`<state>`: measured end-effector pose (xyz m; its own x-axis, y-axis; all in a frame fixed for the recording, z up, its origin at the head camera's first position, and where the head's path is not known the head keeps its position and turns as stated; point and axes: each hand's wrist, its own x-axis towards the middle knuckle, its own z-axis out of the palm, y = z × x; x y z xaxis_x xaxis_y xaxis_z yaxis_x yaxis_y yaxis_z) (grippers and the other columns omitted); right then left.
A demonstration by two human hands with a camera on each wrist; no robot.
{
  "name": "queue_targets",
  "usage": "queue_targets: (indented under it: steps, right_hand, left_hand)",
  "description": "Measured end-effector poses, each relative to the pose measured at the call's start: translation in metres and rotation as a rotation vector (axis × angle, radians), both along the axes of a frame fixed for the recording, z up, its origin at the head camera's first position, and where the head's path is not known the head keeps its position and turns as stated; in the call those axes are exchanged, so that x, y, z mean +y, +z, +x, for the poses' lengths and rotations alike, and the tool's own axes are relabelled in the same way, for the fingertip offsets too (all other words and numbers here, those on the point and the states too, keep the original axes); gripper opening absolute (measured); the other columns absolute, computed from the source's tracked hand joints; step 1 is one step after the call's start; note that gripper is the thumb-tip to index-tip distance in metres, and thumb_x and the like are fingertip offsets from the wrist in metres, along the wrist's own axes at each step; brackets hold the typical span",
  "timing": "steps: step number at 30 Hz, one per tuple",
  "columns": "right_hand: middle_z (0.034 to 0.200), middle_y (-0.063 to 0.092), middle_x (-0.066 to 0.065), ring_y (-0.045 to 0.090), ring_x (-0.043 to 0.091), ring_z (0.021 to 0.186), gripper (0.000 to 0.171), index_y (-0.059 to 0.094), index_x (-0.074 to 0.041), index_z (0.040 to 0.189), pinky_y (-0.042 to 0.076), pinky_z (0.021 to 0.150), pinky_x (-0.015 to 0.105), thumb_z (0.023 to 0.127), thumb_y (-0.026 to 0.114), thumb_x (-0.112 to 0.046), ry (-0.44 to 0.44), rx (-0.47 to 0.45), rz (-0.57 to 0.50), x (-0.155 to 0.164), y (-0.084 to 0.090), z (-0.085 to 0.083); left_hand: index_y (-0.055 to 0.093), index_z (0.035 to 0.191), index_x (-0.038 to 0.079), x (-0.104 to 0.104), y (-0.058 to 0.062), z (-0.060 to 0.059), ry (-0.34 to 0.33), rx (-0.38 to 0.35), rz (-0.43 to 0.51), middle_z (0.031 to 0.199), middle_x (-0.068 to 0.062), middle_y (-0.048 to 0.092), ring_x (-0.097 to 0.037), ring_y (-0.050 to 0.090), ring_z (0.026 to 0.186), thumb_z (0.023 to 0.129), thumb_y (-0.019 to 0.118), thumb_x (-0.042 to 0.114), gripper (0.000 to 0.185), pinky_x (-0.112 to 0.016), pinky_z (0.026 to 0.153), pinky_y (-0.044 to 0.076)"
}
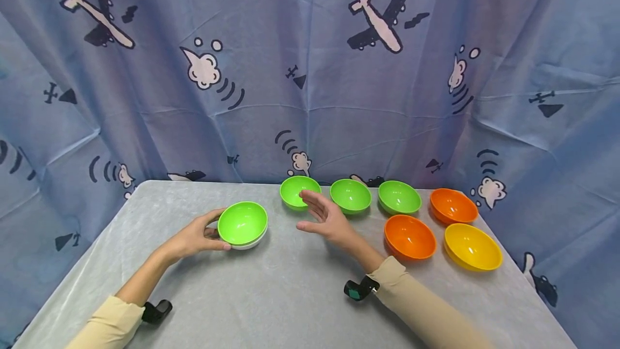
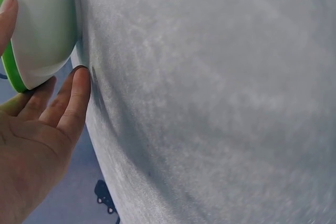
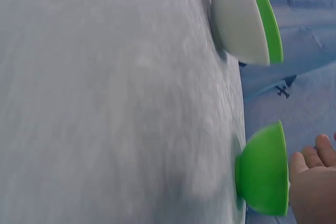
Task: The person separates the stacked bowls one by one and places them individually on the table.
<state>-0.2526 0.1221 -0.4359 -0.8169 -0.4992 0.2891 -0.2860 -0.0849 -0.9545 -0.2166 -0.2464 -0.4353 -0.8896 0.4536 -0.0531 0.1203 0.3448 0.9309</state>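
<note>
On the left of the table, a green bowl (image 1: 243,222) sits nested inside a white bowl (image 2: 44,30). My left hand (image 1: 196,236) grips this pair from the left side, thumb near the front and fingers behind. The left wrist view has the fingers against the white outer wall, below the green rim. My right hand (image 1: 330,222) hovers with loosely bent fingers and holds nothing. Its fingertips overlap a single green bowl (image 1: 292,192) at the back of the table in the head view. That bowl (image 3: 262,174) stands beside the right hand in the right wrist view.
Along the back stand two more green bowls, one (image 1: 350,196) in the middle and one (image 1: 399,197) further right. Beyond them are an orange bowl (image 1: 453,206), a nearer orange one (image 1: 410,237) and a yellow bowl (image 1: 472,248). A blue curtain (image 1: 261,85) hangs behind the table.
</note>
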Motion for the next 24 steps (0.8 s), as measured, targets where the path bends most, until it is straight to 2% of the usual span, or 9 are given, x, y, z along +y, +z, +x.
queue_targets:
  steps: [6,13,19,24]
  right_hand:
    - [0.157,0.032,0.025,0.031,0.032,0.146,0.086,0.031,0.007,0.154,0.024,0.118,0.047,0.085,0.083,-0.002,0.049,-0.020,0.018,-0.025,-0.005,-0.001]
    - [0.159,0.036,0.010,0.031,0.020,0.147,0.092,0.031,-0.007,0.158,0.027,0.117,0.041,0.083,0.085,-0.003,0.076,-0.042,0.121,-0.054,-0.010,-0.003]
    - [0.161,0.028,0.019,0.027,0.027,0.148,0.099,0.025,-0.004,0.160,0.027,0.117,0.044,0.082,0.087,-0.008,0.114,-0.020,0.161,-0.075,-0.019,-0.007]
    - [0.161,0.025,0.025,0.027,0.029,0.148,0.102,0.022,0.002,0.159,0.028,0.116,0.039,0.080,0.087,-0.001,0.141,-0.008,0.128,-0.090,-0.026,-0.009]
  left_hand:
    - [0.025,0.156,-0.006,-0.001,0.000,0.000,-0.005,0.021,-0.013,0.156,-0.031,0.029,-0.050,0.045,0.132,0.085,0.085,0.012,0.096,-0.040,0.094,0.053]
    - [0.025,0.157,-0.005,-0.001,-0.001,0.000,0.005,0.011,-0.026,0.157,-0.030,0.028,-0.049,0.047,0.131,0.085,0.086,0.013,0.097,-0.043,0.094,0.053]
    - [0.027,0.157,-0.005,0.000,-0.001,0.000,0.000,0.036,-0.027,0.156,-0.028,0.030,-0.049,0.048,0.130,0.085,0.086,0.015,0.095,-0.045,0.096,0.052]
    - [0.028,0.156,-0.005,-0.001,-0.001,0.002,-0.006,0.035,-0.011,0.156,-0.028,0.031,-0.049,0.048,0.130,0.086,0.084,0.013,0.092,-0.044,0.096,0.051]
